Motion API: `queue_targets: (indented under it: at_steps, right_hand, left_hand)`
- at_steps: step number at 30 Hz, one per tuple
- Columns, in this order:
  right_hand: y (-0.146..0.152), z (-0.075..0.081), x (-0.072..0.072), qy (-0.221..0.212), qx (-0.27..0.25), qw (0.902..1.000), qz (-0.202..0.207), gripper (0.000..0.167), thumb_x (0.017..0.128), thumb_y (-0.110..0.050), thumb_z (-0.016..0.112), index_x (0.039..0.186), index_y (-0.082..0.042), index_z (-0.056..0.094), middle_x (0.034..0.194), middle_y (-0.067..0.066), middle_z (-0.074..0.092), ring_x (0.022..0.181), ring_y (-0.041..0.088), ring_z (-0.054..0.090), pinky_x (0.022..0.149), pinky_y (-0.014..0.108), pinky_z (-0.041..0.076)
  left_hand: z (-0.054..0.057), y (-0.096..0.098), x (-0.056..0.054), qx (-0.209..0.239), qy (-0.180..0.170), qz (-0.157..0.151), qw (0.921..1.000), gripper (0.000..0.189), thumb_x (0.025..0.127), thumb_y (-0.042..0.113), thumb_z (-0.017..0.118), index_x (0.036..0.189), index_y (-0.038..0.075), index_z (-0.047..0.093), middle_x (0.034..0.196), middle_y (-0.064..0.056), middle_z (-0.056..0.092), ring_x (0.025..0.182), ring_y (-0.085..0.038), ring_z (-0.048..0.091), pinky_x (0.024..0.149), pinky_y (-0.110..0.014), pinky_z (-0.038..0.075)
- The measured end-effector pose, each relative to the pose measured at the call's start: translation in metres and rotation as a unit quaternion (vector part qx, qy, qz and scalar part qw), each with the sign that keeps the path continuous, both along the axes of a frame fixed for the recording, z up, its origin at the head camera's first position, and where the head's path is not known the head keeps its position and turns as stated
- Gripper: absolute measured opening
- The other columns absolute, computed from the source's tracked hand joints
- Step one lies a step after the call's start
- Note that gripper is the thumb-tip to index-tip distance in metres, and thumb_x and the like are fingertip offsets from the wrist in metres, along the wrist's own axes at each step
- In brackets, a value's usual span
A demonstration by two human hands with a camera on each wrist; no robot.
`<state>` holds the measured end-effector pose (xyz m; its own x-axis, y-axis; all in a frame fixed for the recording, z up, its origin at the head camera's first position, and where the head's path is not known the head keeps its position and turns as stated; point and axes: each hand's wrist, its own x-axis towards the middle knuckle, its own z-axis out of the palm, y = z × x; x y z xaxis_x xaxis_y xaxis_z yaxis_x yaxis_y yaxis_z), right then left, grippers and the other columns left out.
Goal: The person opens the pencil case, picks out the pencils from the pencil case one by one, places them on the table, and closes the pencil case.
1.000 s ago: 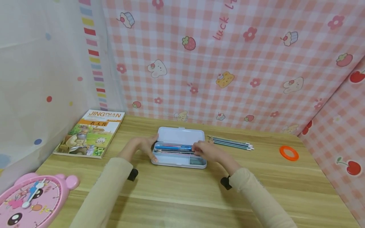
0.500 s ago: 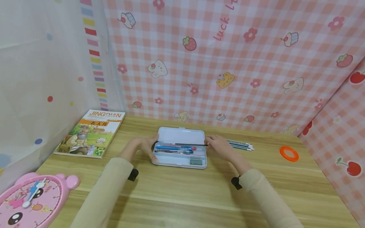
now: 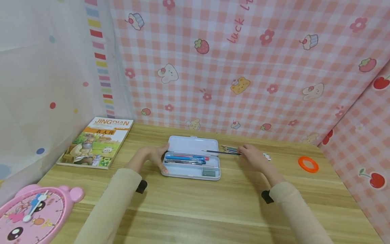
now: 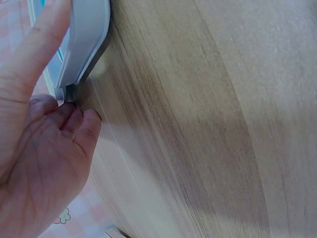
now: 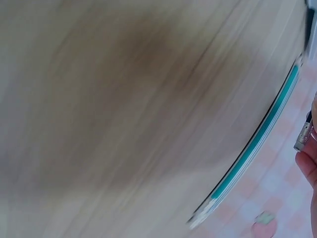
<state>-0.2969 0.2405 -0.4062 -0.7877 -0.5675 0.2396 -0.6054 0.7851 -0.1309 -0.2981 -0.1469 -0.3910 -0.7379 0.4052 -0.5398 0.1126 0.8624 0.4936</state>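
An open white pencil case (image 3: 181, 171) lies on the table. Blue pens (image 3: 186, 158) fill its rear part, and a grey-green block (image 3: 208, 173) sits in the front right compartment. My left hand (image 3: 153, 158) grips the case's left end, thumb at the front edge; in the left wrist view its other fingers curl by the hinge. With my right hand (image 3: 253, 158) I pinch a dark pencil (image 3: 220, 152) near its eraser end, its tip pointing left across the case's lid. Several pencils (image 3: 230, 149) lie on the table by that hand, partly hidden by it.
To the left lie a book (image 3: 97, 142) and, nearer, a pink toy clock (image 3: 36, 213). An orange ring (image 3: 308, 164) is on the right of the wooden table (image 3: 195, 210). Patterned cloth (image 3: 213, 67) hangs behind the table.
My right hand has drawn the dark pencil out of the case and carried it right, over to the loose pencils. My left hand has stayed at the case.
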Motion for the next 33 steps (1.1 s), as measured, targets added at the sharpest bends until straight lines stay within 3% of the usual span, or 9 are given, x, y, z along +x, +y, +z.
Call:
queue_targets:
  at_steps: [4,11,19,27,33]
  right_hand:
    - [0.017,-0.001,0.001,-0.005,-0.002,0.9999,-0.012,0.013,0.083,0.002,0.061,0.095,-0.003,0.061,0.09,0.013,0.06,0.085,0.028,0.058,0.075,0.043,0.05]
    - [0.04,-0.005,0.002,0.023,-0.022,0.9995,0.003,0.014,0.079,0.009,0.061,0.09,0.001,0.059,0.086,0.015,0.058,0.08,0.031,0.057,0.073,0.044,0.049]
    - [0.057,-0.011,0.004,0.043,-0.003,0.9989,-0.015,0.015,0.077,0.008,0.063,0.088,-0.001,0.06,0.084,0.014,0.059,0.078,0.03,0.057,0.07,0.044,0.049]
    - [0.063,-0.013,0.007,0.021,0.039,0.9974,-0.058,0.009,0.082,0.0,0.062,0.088,-0.006,0.061,0.09,0.013,0.061,0.084,0.032,0.058,0.073,0.049,0.047]
    - [0.066,-0.015,0.008,0.01,0.037,0.9961,-0.08,0.007,0.083,-0.003,0.063,0.089,-0.005,0.061,0.091,0.014,0.062,0.087,0.034,0.058,0.076,0.053,0.045]
  left_hand:
    - [0.001,0.0,0.001,-0.002,-0.003,0.001,1.0,0.125,0.067,0.039,0.078,0.144,0.001,-0.013,0.152,-0.02,-0.011,0.141,-0.034,-0.006,0.116,-0.047,0.006]
    - [0.001,0.0,0.001,-0.006,-0.004,0.001,1.0,0.126,0.067,0.04,0.078,0.144,0.002,-0.013,0.152,-0.019,-0.011,0.141,-0.034,-0.006,0.116,-0.047,0.006]
    - [0.0,0.0,0.0,-0.01,0.003,-0.004,0.9999,0.125,0.067,0.041,0.078,0.144,0.0,-0.012,0.153,-0.02,-0.009,0.141,-0.035,-0.005,0.116,-0.047,0.006]
    - [0.002,0.001,0.001,-0.002,0.005,-0.009,0.9999,0.124,0.068,0.037,0.078,0.143,-0.002,-0.012,0.152,-0.022,-0.008,0.141,-0.036,-0.004,0.116,-0.047,0.007]
    - [0.002,0.001,0.001,-0.002,0.002,-0.007,1.0,0.124,0.068,0.036,0.078,0.143,-0.001,-0.013,0.152,-0.023,-0.008,0.141,-0.036,-0.003,0.116,-0.047,0.007]
